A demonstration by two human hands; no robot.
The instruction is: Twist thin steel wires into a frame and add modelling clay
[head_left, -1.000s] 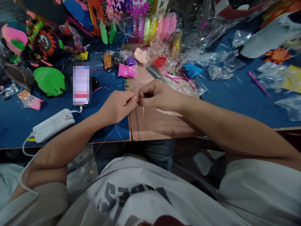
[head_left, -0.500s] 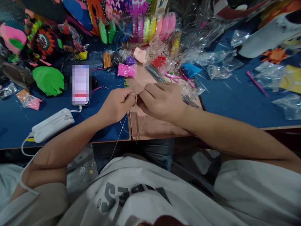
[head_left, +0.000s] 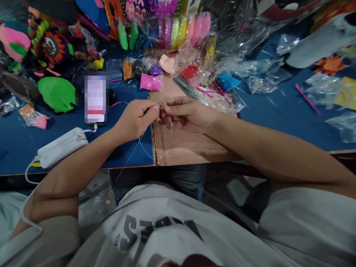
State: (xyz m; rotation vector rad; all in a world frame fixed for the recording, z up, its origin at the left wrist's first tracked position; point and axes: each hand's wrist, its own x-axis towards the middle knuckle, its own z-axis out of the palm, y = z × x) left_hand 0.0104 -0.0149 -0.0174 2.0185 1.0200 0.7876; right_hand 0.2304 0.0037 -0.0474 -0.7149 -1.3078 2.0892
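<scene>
Both hands meet over the seam between the blue tabletop and a tan board [head_left: 191, 148]. My left hand [head_left: 141, 116] is closed, thumb pressed on the bent index finger, pinching a thin wire [head_left: 145, 151] whose loose ends hang below it across the table edge. My right hand [head_left: 185, 113] pinches the wire with thumb and index finger close to the left fingertips, its other fingers curled loosely underneath. A short curved piece of wire dangles under the right fingers. The exact spot where the wire is gripped is hidden between the fingers.
Behind my hands lie a bundle of grey wires [head_left: 185, 87], a pink clay packet [head_left: 151, 82], a red packet [head_left: 190, 71] and a blue packet [head_left: 228, 82]. Left are a phone [head_left: 95, 98], a white power bank [head_left: 62, 147] and a green clay piece [head_left: 57, 94]. Plastic wrappers [head_left: 264, 76] lie right.
My right hand has rolled from knuckles-up to showing its thumb and curled fingers. The hanging wire ends have shifted left, and a curved bit now shows below the right fingers.
</scene>
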